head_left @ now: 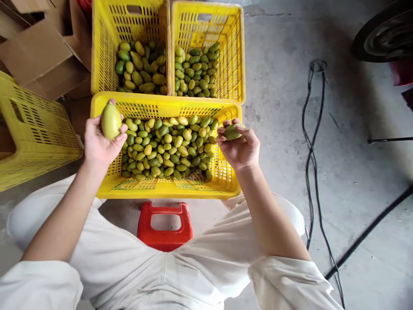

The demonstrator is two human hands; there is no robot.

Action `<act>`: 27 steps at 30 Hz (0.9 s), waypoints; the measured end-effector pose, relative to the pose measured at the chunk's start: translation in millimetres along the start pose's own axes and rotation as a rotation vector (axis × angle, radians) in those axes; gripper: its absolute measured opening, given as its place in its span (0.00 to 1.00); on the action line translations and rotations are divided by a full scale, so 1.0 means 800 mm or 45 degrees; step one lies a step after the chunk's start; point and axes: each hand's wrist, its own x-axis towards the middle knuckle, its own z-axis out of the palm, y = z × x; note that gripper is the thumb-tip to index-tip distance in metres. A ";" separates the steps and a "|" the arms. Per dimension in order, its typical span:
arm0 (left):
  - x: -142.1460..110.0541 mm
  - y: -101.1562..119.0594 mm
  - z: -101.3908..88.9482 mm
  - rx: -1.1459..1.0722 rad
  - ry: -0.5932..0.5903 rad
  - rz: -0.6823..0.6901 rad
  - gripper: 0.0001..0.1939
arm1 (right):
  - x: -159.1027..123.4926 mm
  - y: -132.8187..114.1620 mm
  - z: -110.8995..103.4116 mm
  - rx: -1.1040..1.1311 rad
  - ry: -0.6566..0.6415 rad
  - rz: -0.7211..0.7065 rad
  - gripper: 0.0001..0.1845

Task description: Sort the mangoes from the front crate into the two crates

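Fruit in hand, two pieces. One large pale-green fruit (111, 122), upright in the left hand (102, 144), above the front crate's left end; the fingers are closed around it, thumb on the side toward the crate. One smaller, darker green fruit (232, 132), in the right hand (240, 148), above the same crate's right end; the fingers are curled and gripping it, palm turned up.

Front crate (167, 194), one, yellow, slotted, lying between the forearms. Contents: one layer or more of small fruit (167, 150), green to yellow (too many to count from where I stand), with a brown patch near the edge closest to the person.

Back crates, two, yellow, side by side beyond the front one. The back left crate (105, 51) holds larger, elongated fruit mixed with rounder ones; the back right crate (230, 56) holds smaller green ones.

Side crate (38, 125), one, yellow, at the far left, set at an angle. Behind it, open cardboard (41, 51), several flaps (how many boxes, I cannot tell).

Red plastic seat (164, 239), one, between two white-trousered knees. On the grey floor (274, 86) to the right: looped black cable (310, 148), one black pole (371, 233), and one dark wheel (383, 36), partly in view.
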 end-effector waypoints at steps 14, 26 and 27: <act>0.016 -0.005 -0.011 -0.034 0.054 0.106 0.26 | 0.015 0.022 -0.015 -0.122 -0.041 -0.055 0.18; 0.003 0.008 0.004 -0.145 0.110 0.006 0.14 | 0.008 0.006 -0.016 0.042 -0.036 0.030 0.27; 0.004 0.006 0.005 -0.148 0.104 -0.005 0.13 | 0.008 0.007 -0.013 0.068 -0.024 0.039 0.26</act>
